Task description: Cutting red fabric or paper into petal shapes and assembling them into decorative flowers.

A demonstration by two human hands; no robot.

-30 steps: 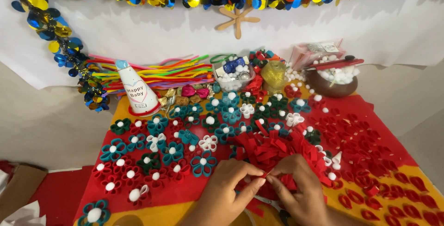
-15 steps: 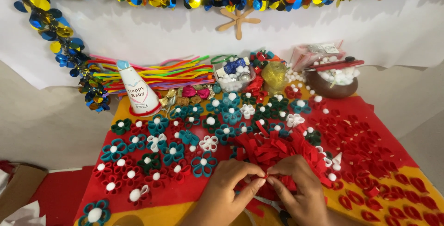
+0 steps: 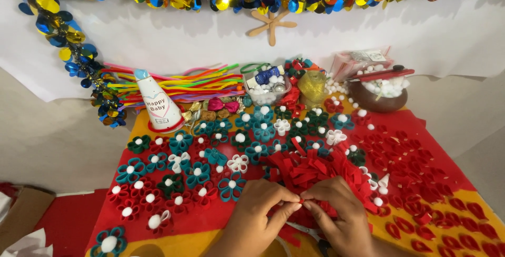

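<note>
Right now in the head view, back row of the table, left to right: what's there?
White party cone hat → clear tub of white balls → yellow ribbon roll → brown bowl of white pompoms.

The flat felt table covering (image 3: pixel 158 225) is red with broad yellow-orange bands. The loose pile of cut felt strips (image 3: pixel 310 170) is solid red. The small looped felt flowers (image 3: pixel 197 170) come in teal, red, dark green and white, each with a white pompom centre. The paper cone party hat (image 3: pixel 156 104) is white, trimmed red at the base and tipped pale blue. The bundle of fuzzy pipe cleaners (image 3: pixel 179 84) runs neon pink, orange, yellow and green. The shiny foil disc garland (image 3: pixel 79 57) mixes blue and gold.
</note>
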